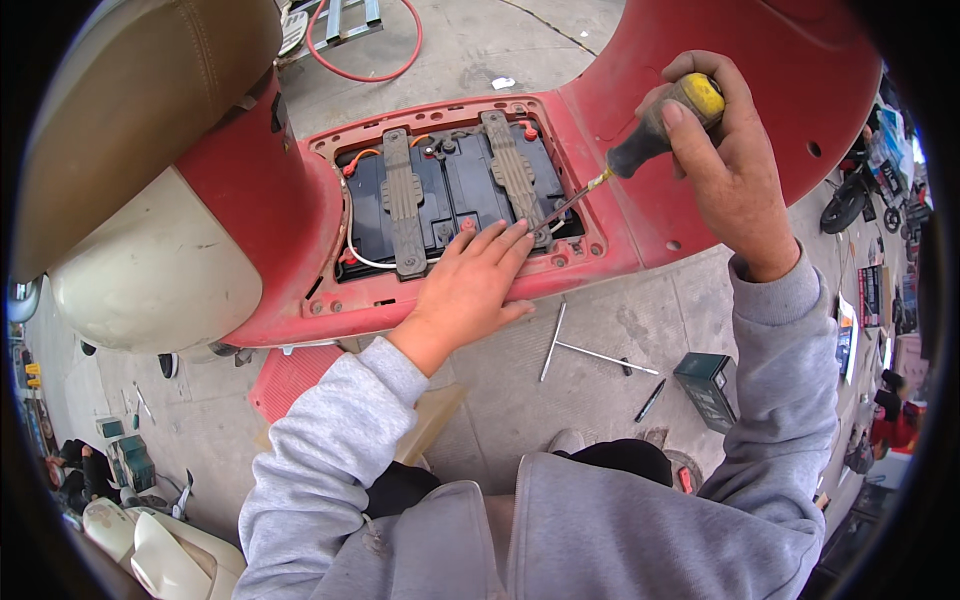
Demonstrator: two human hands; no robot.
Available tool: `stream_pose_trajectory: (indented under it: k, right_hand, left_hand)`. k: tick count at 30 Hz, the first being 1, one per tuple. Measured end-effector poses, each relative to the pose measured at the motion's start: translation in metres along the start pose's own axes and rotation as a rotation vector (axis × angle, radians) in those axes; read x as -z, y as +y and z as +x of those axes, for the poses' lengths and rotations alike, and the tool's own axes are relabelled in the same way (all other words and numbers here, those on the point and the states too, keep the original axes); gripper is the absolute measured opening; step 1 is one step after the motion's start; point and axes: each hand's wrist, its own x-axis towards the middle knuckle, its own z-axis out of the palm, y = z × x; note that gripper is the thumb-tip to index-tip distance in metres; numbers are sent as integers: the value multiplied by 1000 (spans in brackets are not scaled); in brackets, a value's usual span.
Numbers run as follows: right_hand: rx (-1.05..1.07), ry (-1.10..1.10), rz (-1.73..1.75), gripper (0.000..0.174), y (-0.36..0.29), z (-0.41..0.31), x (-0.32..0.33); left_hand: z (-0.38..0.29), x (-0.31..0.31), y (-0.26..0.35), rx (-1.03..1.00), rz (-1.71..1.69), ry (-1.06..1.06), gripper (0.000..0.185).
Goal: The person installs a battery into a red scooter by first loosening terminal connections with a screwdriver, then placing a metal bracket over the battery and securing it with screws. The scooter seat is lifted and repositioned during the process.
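My right hand (720, 150) grips a screwdriver (641, 146) by its black and yellow handle. Its shaft slants down to the near end of the right grey hold-down bracket (514, 169), where the tip meets the screw area. Flat over the near rim of the battery compartment lies my left hand (472, 289), its fingertips against that bracket end beside the screwdriver tip. Black batteries (465, 180) with red terminal covers sit in the footboard of a red electric scooter (592, 255). A second bracket (403, 202) crosses them on the left. My left fingers hide part of the near battery edge.
On the concrete below are a T-handle wrench (592, 354), a black pen-like object (650, 400) and a dark green box (705, 390). A red ribbed panel (296, 379) lies under the scooter's near side. The brown seat (150, 97) rises at left; a red hose (417, 45) curls behind.
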Motion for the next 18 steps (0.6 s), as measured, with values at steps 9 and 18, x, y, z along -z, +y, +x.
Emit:
stream_pose_trajectory:
  k: [9, 18]
  right_hand:
    - [32, -168, 73, 25, -9, 9, -5]
    - [46, -649, 86, 31, -25, 48, 6]
  left_hand:
    - [0, 0, -1, -12, -25, -6, 78]
    - [-2, 1, -1, -27, -26, 8, 74]
